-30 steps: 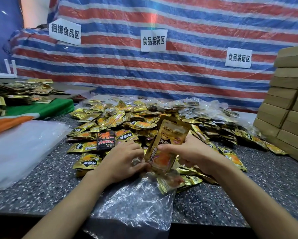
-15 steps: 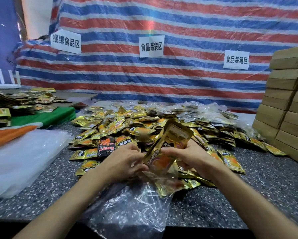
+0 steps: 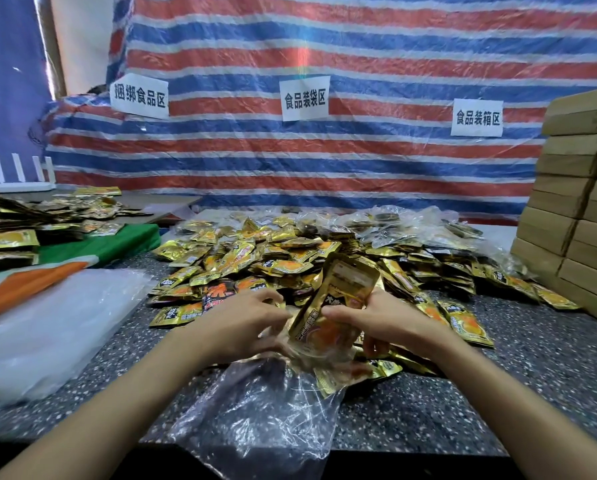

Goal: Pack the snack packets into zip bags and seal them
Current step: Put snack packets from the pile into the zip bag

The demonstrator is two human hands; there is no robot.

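A clear zip bag [image 3: 262, 414] lies on the dark speckled table [image 3: 498, 403], its mouth toward a big heap of gold snack packets [image 3: 290, 258]. My right hand [image 3: 387, 323] grips a small stack of gold packets [image 3: 342, 299], held upright with its lower end in the bag's mouth. My left hand [image 3: 241, 323] holds the left edge of the bag's mouth, fingers curled on the plastic. At least one packet [image 3: 335, 379] lies inside the bag.
A stack of clear plastic bags [image 3: 48, 327] lies at the left over a green and orange cloth [image 3: 93, 251]. More packets [image 3: 10, 237] are piled far left. Stacked brown cartons [image 3: 581, 216] stand at the right. A striped tarp with paper signs [image 3: 304, 98] hangs behind.
The stack of packets has sunk slightly lower into the bag's mouth. Both hands stay at about the same place. The camera has tilted down a little.
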